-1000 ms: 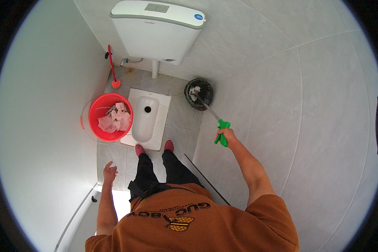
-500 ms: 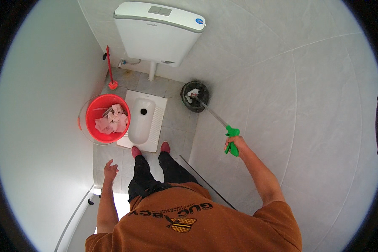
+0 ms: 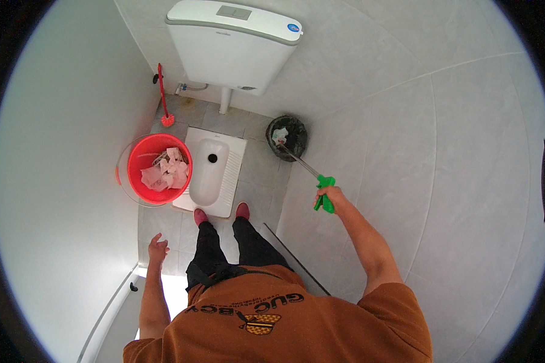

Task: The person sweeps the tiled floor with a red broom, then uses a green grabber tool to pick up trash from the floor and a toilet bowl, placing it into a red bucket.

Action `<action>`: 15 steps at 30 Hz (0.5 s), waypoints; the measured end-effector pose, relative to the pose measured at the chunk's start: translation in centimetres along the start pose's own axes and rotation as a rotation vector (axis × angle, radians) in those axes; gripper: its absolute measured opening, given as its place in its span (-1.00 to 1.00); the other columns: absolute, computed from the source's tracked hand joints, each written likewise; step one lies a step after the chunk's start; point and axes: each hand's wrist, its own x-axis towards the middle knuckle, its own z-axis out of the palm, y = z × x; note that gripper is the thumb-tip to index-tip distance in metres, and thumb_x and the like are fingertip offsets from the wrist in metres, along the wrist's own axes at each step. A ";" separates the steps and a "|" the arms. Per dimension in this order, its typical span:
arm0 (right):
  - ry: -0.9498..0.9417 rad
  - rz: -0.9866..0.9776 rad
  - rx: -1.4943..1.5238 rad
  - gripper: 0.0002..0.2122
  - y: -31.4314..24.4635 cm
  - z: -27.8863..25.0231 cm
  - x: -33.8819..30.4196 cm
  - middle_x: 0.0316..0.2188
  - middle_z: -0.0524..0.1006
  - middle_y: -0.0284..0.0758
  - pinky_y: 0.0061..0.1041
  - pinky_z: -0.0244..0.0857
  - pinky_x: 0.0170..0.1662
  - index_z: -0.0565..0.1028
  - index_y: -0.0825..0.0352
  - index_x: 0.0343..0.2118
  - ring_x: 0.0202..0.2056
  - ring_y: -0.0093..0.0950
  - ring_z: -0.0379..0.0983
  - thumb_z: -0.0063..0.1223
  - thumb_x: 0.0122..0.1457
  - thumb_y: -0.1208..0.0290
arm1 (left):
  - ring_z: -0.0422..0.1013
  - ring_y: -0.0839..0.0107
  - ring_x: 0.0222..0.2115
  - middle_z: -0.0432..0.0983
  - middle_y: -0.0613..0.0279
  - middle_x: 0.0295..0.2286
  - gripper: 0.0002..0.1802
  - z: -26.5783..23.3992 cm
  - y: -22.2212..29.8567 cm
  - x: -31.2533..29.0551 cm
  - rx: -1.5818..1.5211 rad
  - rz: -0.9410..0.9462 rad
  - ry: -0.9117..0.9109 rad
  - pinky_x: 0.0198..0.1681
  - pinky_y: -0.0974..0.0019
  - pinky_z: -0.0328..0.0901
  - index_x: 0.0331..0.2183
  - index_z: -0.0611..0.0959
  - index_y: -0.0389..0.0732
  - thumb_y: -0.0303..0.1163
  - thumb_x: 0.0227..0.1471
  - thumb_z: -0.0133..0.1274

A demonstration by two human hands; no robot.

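- The right hand (image 3: 328,196) was closed in a fist round the green grip of a long-handled grabber (image 3: 303,164).
- The grabber's long axis ran as a slant from the right hand forward and to the person's left, its metal shaft ending inside the black waste bin (image 3: 287,138).
- The black waste bin stood on the floor to the right of the squat toilet (image 3: 211,170), against the tiled wall on that side.
- The far tip of the grabber met a scrap of white paper (image 3: 279,134) at the bin's left rim; whether the tip had pinched the paper could not be told.
- The right hand was plainly the nearer one to the bin; the right arm was held out almost straight, forearm in line with the shaft, wrist level.
- The left hand (image 3: 157,248) hung on the other side of the squat toilet, well apart from the bin, fingers loosely spread and holding nothing.
- A red bucket (image 3: 159,168) holding crumpled paper stood touching the left edge of the squat toilet, opposite the bin.
- The person's red shoes (image 3: 221,213) stood at the near edge of the squat toilet; a red-handled brush (image 3: 163,97) leaned in the corner beyond it, under the white cistern (image 3: 236,42).
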 end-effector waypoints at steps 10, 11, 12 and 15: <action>-0.026 -0.018 0.094 -0.85 -1.0 -2.4 -4.9 -0.60 0.42 -0.21 -0.29 0.41 -0.48 0.35 0.45 -0.38 -0.56 -0.33 0.43 -0.02 -0.04 0.57 | 0.39 0.57 -0.64 0.51 0.30 -0.54 -0.47 2.4 1.9 0.1 -0.006 0.009 -0.052 -0.67 0.48 0.23 -0.01 0.39 -0.14 -0.41 -0.08 0.09; -0.031 -0.025 0.113 -0.85 -1.0 -2.2 -5.0 -0.59 0.42 -0.21 -0.30 0.40 -0.47 0.35 0.44 -0.38 -0.55 -0.34 0.43 -0.01 -0.03 0.56 | 0.39 0.57 -0.64 0.51 0.30 -0.55 -0.48 2.5 1.7 0.2 -0.035 0.016 -0.059 -0.67 0.48 0.23 -0.01 0.39 -0.14 -0.41 -0.08 0.09; -0.038 -0.032 0.130 -0.85 -1.1 -1.9 -5.0 -0.59 0.43 -0.21 -0.32 0.39 -0.47 0.35 0.44 -0.38 -0.54 -0.35 0.43 -0.01 -0.02 0.54 | 0.38 0.57 -0.64 0.51 0.29 -0.55 -0.48 2.6 1.4 0.4 -0.066 0.022 -0.066 -0.67 0.48 0.23 -0.01 0.39 -0.15 -0.41 -0.08 0.09; -0.024 -0.040 0.166 -0.85 -2.1 -0.4 -4.7 -0.55 0.44 -0.21 -0.37 0.36 -0.50 0.34 0.40 -0.37 -0.50 -0.33 0.46 -0.02 0.01 0.48 | 0.38 0.57 -0.64 0.51 0.28 -0.55 -0.48 2.3 1.2 0.5 -0.078 0.042 -0.060 -0.67 0.47 0.23 -0.01 0.39 -0.15 -0.41 -0.08 0.09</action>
